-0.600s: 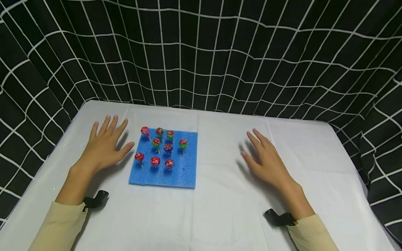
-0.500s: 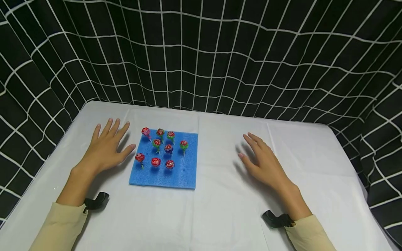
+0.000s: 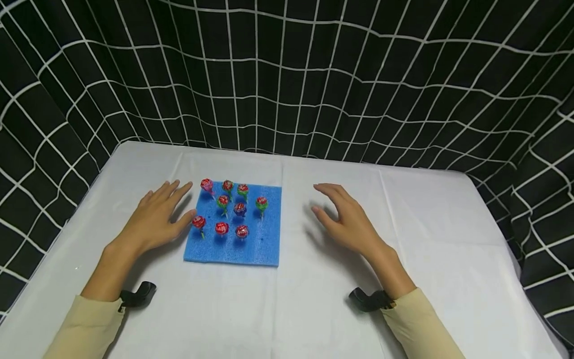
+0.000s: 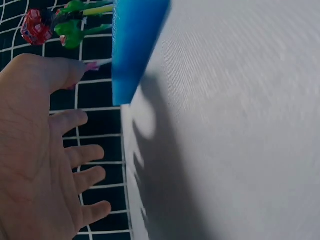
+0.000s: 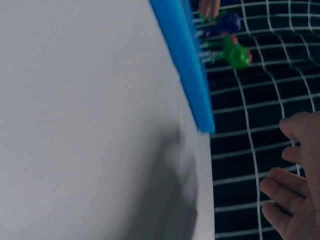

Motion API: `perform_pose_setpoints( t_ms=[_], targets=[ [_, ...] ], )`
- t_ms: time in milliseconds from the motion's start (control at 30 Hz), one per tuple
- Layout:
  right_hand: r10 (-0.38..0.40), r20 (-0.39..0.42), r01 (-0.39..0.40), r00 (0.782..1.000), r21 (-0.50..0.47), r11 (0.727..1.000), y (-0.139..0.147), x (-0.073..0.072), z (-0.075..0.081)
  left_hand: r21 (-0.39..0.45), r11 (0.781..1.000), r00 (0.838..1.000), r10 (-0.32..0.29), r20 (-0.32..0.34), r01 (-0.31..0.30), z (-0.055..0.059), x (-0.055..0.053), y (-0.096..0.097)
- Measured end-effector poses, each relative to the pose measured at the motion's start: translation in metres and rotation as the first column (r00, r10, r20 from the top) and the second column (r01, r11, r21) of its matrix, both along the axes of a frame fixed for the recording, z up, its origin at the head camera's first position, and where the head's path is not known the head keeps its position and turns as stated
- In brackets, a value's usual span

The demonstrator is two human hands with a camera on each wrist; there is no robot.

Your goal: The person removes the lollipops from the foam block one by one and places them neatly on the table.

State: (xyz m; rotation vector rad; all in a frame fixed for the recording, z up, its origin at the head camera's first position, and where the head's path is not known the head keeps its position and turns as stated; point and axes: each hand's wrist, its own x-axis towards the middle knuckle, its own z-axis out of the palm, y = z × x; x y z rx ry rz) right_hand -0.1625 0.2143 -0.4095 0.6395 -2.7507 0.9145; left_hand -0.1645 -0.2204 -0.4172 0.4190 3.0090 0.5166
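Several wrapped lollipops stand by their sticks in a blue foam board [image 3: 264,249], left of the middle in the head view. Most wrappers are red, with green, pink or purple parts. My left hand [image 3: 154,219] hovers at the board's left edge, fingers apart and holding nothing; its thumb tip is close to the red lollipop [image 3: 199,223] at that side. To the right of the board, my right hand [image 3: 347,219] is over the table with relaxed, slightly bent fingers and nothing in it. Nearest to it is a green-and-red lollipop [image 3: 261,203].
A white cloth [image 3: 314,299] covers the table. Black curtain with a white grid [image 3: 269,75] rises behind and at both sides. Each wrist wears a black camera mount, the left one [image 3: 139,294] and the right one [image 3: 369,300], low over the cloth.
My right hand has moved left toward the board, its fingers bending a little more. My left hand has shifted slightly right and nearer me. The lollipops and board stay put.
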Motion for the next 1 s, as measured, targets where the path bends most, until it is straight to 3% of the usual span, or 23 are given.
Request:
perform_pose_setpoints(
  t_ms=[233,500,733,1000],
  targets=[
    [0.072,0.002,-0.071,0.997,-0.092,0.993,-0.028,-0.012,0.007,0.050,0.999,1.000,-0.019,0.007,0.019,0.003,-0.003,0.009],
    [0.115,0.090,-0.093,0.989,-0.221,0.971,-0.055,-0.016,0.007,0.072,0.997,0.999,-0.022,0.035,0.020,-0.001,-0.008,0.015],
    [0.135,0.161,-0.093,0.978,-0.248,0.964,-0.076,-0.010,0.004,0.060,0.998,0.998,-0.024,0.053,0.021,-0.015,-0.004,0.016],
    [0.144,0.176,-0.102,0.974,-0.229,0.968,-0.091,-0.008,0.004,0.043,0.999,0.998,-0.030,0.051,0.027,-0.010,-0.013,0.017]
  ],
)
